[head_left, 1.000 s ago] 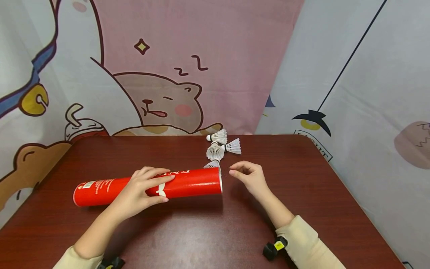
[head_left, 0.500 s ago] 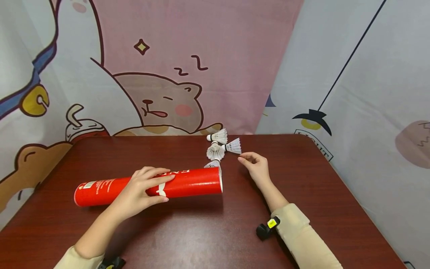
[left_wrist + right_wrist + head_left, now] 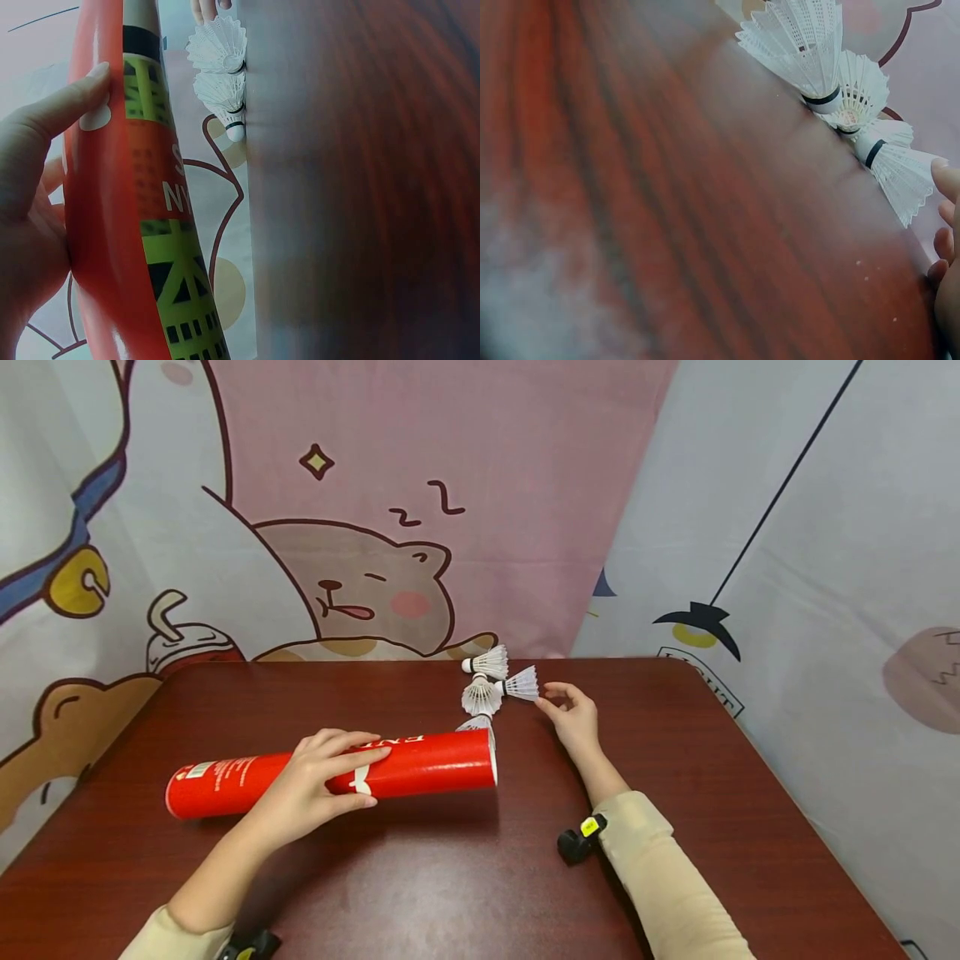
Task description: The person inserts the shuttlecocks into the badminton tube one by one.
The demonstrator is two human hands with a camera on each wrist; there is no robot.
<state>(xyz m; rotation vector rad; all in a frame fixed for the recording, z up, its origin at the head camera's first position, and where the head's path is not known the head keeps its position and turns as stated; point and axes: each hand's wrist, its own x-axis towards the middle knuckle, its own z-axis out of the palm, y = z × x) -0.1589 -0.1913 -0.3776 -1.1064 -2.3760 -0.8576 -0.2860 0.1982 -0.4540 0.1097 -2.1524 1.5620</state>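
Note:
My left hand point(image 3: 303, 789) grips a red shuttlecock tube point(image 3: 442, 765) near its middle, thumb below and fingers over the top. The tube lies sideways, its white-rimmed end raised toward the right. In the left wrist view the tube point(image 3: 112, 225) also shows a green and black patterned band. Beyond it, my right hand point(image 3: 577, 722) reaches to the feather edge of the rightmost shuttlecock point(image 3: 522, 684), thumb and fingers apart. The right wrist view has the thumb point(image 3: 945, 178) at that skirt's edge; contact is hard to tell. Three other shuttlecocks cluster beside it, the nearest point(image 3: 477, 722) partly behind the tube.
The shuttlecocks, including one at the back point(image 3: 491, 662) and one in the middle point(image 3: 481, 696), touch or nearly touch each other. They lie near the far edge of the dark red table point(image 3: 420, 877). A cartoon-printed cloth point(image 3: 540, 510) hangs behind it.
My right hand has moved away from the tube's end, forward and slightly right, up to the rightmost shuttlecock, and its fingers have spread a little. My left hand and the tube have stayed put.

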